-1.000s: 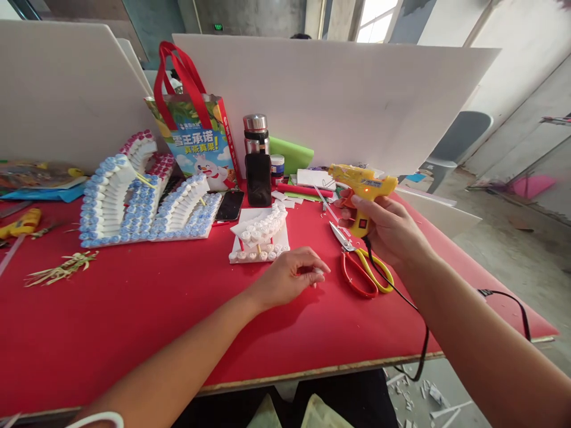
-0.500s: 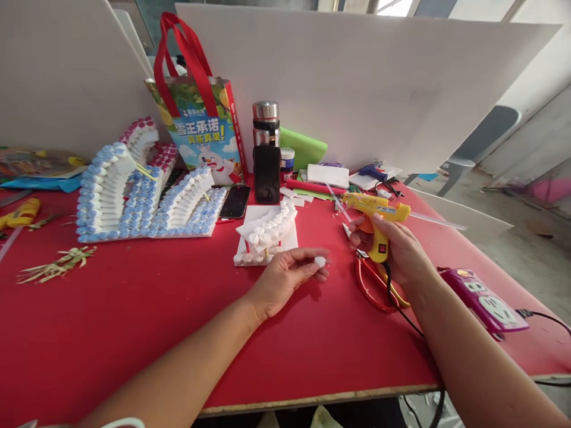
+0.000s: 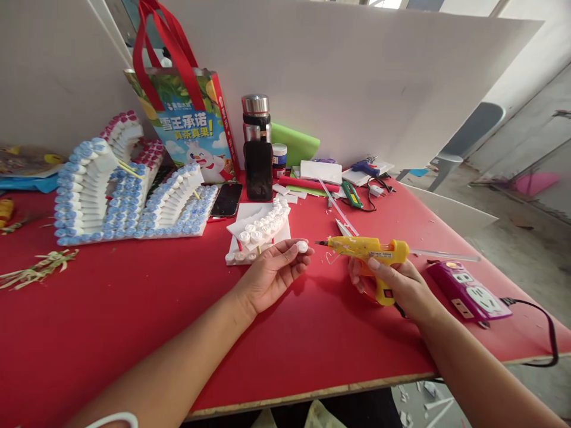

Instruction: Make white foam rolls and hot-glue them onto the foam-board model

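Between the thumb and fingers of my left hand [image 3: 279, 267] is a small white paper rosette [image 3: 302, 246]. My right hand [image 3: 401, 282] grips a yellow hot glue gun [image 3: 370, 249], its nozzle pointing left and close to the rosette. A clear glue stick [image 3: 444, 255] sticks out of the gun's back end. Just behind my left hand stands a small white model [image 3: 263, 229] with rows of white rosettes on a curved piece, held up by red and yellow sticks. Scissors, partly hidden, lie behind the glue gun, their blades [image 3: 342, 227] showing.
Blue-and-white rosette models [image 3: 96, 190] stand at the left, before a printed bag [image 3: 191, 131]. A phone [image 3: 226, 200], a steel flask [image 3: 256, 113] and a green cutter [image 3: 352, 195] lie farther back. A purple power strip [image 3: 468, 291] is at the right.
The glue gun has come down and turned level, its nozzle now close to the rosette. My left hand has turned its palm more upward, still pinching the rosette. The view has shifted slightly.
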Available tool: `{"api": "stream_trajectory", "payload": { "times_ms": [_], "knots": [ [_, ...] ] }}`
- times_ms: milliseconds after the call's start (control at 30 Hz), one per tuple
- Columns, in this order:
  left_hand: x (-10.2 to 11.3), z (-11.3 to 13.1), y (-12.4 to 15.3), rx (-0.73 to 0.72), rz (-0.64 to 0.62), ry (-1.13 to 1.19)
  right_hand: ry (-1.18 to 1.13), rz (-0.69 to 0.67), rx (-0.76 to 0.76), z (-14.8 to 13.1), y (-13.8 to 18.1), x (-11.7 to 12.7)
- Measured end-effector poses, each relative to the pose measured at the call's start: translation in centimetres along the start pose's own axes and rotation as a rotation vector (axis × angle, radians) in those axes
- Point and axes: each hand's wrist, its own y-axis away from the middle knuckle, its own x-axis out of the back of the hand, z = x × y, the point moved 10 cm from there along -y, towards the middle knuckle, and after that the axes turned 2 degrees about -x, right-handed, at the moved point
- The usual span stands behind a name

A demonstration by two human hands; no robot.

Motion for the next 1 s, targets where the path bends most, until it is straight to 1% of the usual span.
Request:
{"api": "stream_trajectory", "payload": {
  "times_ms": [100, 300, 433, 733, 1000],
  "knots": [
    [-0.2, -0.1, 0.0, 0.0, -0.011, 0.007, -0.031, -0.037, 0.028, 0.0, -0.1, -0.4],
    [-0.4, -0.2, 0.1, 0.01, -0.028, 0.018, -0.052, -0.067, 0.028, 0.0, -0.2, -1.0],
    [-0.2, -0.3, 0.0, 0.008, -0.018, 0.017, -0.04, -0.068, 0.025, 0.1, -0.1, -1.1],
    [-0.3, -0.4, 0.0, 0.027, -0.012, 0.007, 0.027, -0.075, 0.024, 0.5, -0.3, -0.9],
    [-0.5, -0.5, 0.2, 0.037, -0.011, 0.009, 0.037, -0.085, 0.031, 0.1, -0.3, -1.2]
  ]
}}
